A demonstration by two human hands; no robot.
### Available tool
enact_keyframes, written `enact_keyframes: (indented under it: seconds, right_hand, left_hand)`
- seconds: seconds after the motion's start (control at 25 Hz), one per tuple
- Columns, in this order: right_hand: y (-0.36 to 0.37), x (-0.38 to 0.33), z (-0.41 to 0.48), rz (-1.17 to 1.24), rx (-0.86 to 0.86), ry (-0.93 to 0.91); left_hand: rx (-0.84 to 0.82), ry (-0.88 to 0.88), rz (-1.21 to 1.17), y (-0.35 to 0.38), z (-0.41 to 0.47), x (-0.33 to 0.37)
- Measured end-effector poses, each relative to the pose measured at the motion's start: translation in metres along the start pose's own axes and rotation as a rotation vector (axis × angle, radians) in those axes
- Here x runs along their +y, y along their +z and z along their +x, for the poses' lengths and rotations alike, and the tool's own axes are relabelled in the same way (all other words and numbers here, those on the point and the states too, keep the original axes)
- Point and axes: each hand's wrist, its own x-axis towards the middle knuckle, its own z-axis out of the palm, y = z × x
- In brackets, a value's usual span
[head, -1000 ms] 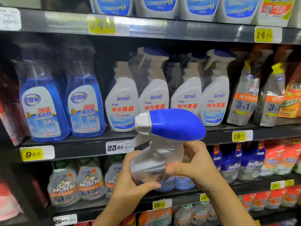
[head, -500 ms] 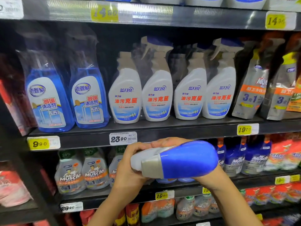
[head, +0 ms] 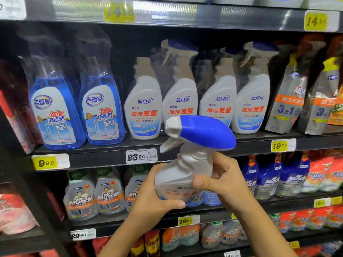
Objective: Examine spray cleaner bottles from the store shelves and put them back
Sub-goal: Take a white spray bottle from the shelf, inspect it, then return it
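I see both hands wrapped around one spray bottle (head: 185,175) in the middle of the frame. My left hand (head: 154,197) grips its lower side. My right hand (head: 224,182) grips the other side, thumb on the front.

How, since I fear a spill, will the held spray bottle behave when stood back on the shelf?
The spray bottle looks like stiff plastic; it shows no dent under the left hand or right hand. Its wide blue trigger head overhangs a narrow neck, so it may be top-heavy and tip if stood crooked.
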Motion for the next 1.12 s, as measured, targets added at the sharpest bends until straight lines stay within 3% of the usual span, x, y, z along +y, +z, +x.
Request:
enact_keyframes:
  seconds: [0.2, 0.48, 0.68, 0.88, 1.0, 1.12]
  right_hand:
    - [0.002, 0.001, 0.007, -0.013, 0.122, 0.035]
    - [0.005, -0.009, 0.027, 0.265, 0.279, 0.250]
    - [-0.012, -0.022, 0.039, 0.703, 0.150, 0.368]
    - [-0.002, -0.028, 0.050, 0.769, 0.120, 0.449]
    - [0.005, -0.033, 0.058, 0.730, 0.205, 0.414]
    - [0.010, -0.041, 0.065, 0.598, 0.314, 0.371]
  left_hand:
    - [-0.081, -0.046, -0.035, -0.002, -0.006, 0.008]
    - [-0.087, -0.132, -0.243, 0.010, -0.006, 0.029]
    - [-0.059, -0.191, -0.404, 0.017, -0.004, 0.054]
    - [-0.105, -0.208, -0.685, 0.027, -0.007, 0.068]
    - [-0.062, -0.165, -0.623, 0.032, -0.005, 0.076]
    - [-0.019, -0.125, -0.362, 0.033, -0.006, 0.082]
